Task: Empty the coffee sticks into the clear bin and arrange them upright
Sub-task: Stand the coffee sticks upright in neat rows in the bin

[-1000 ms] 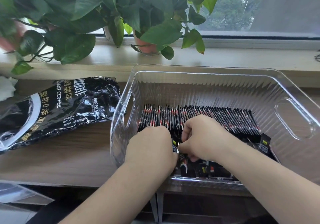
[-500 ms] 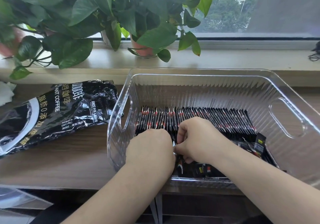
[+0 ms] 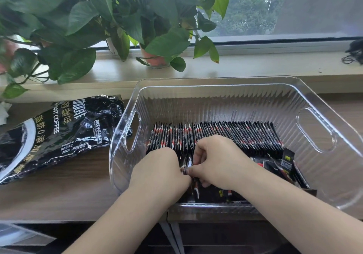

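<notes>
Hands closing in on a few coffee sticks

The right hand [image 3: 216,159] is drawing in toward the left hand [image 3: 159,172]. The gap that showed between them a second ago is shrinking to a sliver, and the right thumb tip is now meeting the edge of the left hand's knuckles. The coffee sticks [image 3: 185,162] caught in that gap are turning: the yellow-labelled face seen between the fingers a second ago is passing out of sight, and thin black edges are standing up just ahead of the right thumb, beside the curled right index finger. The head camera is also swinging slightly to the right.
</notes>
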